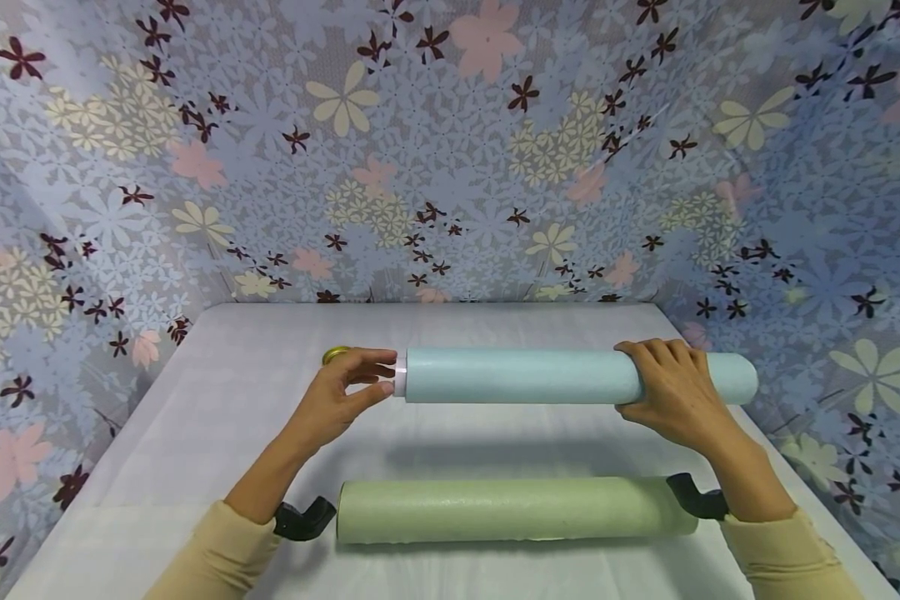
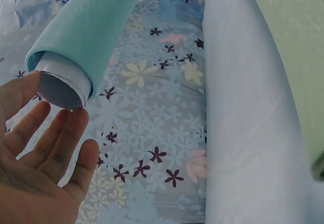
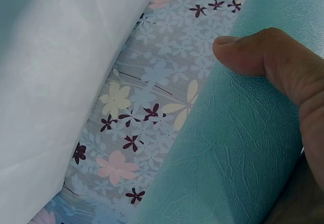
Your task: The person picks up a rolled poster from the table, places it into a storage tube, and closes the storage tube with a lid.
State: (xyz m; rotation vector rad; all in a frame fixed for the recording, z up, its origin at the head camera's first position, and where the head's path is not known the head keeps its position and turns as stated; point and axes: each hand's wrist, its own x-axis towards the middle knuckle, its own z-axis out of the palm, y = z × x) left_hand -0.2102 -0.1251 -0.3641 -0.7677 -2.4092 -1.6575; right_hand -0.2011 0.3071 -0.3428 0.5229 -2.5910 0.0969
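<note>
A light blue roll of textured sheet is held level above the white table. My right hand grips it near its right end, the thumb laid along its surface in the right wrist view. A white inner tube pokes out of the left end; its hollow mouth shows in the left wrist view. At that mouth my left hand has its thumb and fingers spread, the tips at the rim. Nearer to me, a pale green roll lies crosswise on the table.
Behind the left hand, a small gold round thing is mostly hidden. The white-covered table ends at a flowered cloth that hangs at the back and sides. Black wrist mounts sit close over both ends of the green roll.
</note>
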